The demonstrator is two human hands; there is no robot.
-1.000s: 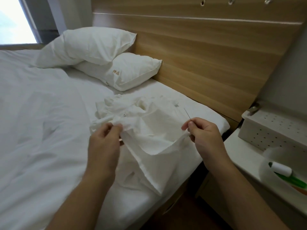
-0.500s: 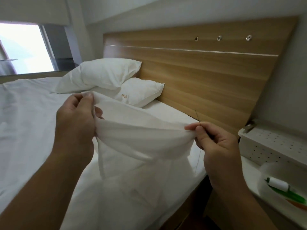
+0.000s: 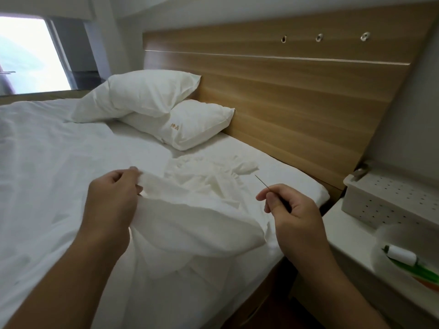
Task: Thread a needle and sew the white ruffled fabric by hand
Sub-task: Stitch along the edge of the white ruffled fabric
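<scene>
Head view: left hand (image 3: 111, 198) raised over bed, back toward camera, fingers curled, pinching edge of white ruffled cotton fabric (image 3: 197, 210). Fabric drapes from that grip onto white bed sheet (image 3: 47, 174), far end bunched near two white pillows (image 3: 166, 108). Right hand (image 3: 289, 210) beside fabric, apart from it, thumb and forefinger pinching thin metal needle (image 3: 261, 182), tip pointing up-left. White thread spool (image 3: 401, 254) on bedside table (image 3: 344, 231).

Dim daylight from blown-out window (image 3: 28, 55); edges warped.
</scene>
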